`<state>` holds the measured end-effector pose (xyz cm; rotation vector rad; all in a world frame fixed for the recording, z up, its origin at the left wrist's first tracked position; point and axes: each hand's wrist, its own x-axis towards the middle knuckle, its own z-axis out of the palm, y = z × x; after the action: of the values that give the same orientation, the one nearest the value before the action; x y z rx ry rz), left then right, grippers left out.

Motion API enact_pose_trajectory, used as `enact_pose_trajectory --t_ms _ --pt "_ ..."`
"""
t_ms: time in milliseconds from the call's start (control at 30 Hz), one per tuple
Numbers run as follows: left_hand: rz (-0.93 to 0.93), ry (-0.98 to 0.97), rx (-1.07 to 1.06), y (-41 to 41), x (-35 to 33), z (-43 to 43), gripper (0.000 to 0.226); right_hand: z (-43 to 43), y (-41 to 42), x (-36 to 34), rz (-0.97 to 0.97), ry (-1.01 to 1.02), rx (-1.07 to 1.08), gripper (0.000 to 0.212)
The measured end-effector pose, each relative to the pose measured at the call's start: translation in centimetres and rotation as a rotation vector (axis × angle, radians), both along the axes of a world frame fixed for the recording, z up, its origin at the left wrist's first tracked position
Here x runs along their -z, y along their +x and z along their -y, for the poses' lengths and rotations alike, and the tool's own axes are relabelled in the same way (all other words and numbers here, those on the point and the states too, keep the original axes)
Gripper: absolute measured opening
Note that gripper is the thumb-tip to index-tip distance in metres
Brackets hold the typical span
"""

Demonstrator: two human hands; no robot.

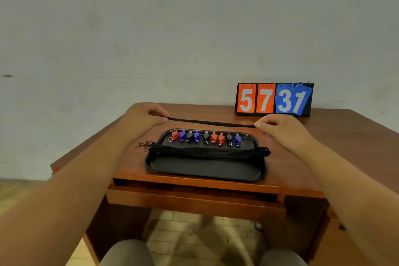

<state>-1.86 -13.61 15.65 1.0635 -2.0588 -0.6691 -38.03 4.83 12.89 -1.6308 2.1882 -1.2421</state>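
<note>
A black cord [210,122] is stretched straight across the far part of the wooden table [302,164]. My left hand [143,117] pinches its left end and my right hand [280,128] pinches its right end. In front of the cord lies a black tray [205,171]. A row of several red, blue and black whistles [206,138] with metal rings lines the tray's far side. A bundle of black cords [205,151] lies across the tray's middle, its ends hanging over both sides.
A flip scoreboard [274,99] reading 5 7 3 1 stands at the table's back right, against the pale wall. The tray's near half is bare. Below the table's front edge are my knees [127,252] and a tiled floor.
</note>
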Motion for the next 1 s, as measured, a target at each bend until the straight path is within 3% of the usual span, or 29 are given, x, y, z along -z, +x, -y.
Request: enact_pose_trajectory --t_ms 433,567,1000 --pt "0.062 0.017 -0.136 1.4 6.7 1.0 0.014 0.5 0.8 4.9 0.073 -0.017 0.031 0.009" --pt "0.099 -0.04 -0.149 1.6 8.0 1.2 0.011 0.5 0.9 6.0 -0.046 -0.059 0.035 0.012" --pt "0.045 -0.075 -0.157 2.2 9.9 0.8 0.017 0.9 0.8 7.7 -0.137 -0.034 -0.044 0.012"
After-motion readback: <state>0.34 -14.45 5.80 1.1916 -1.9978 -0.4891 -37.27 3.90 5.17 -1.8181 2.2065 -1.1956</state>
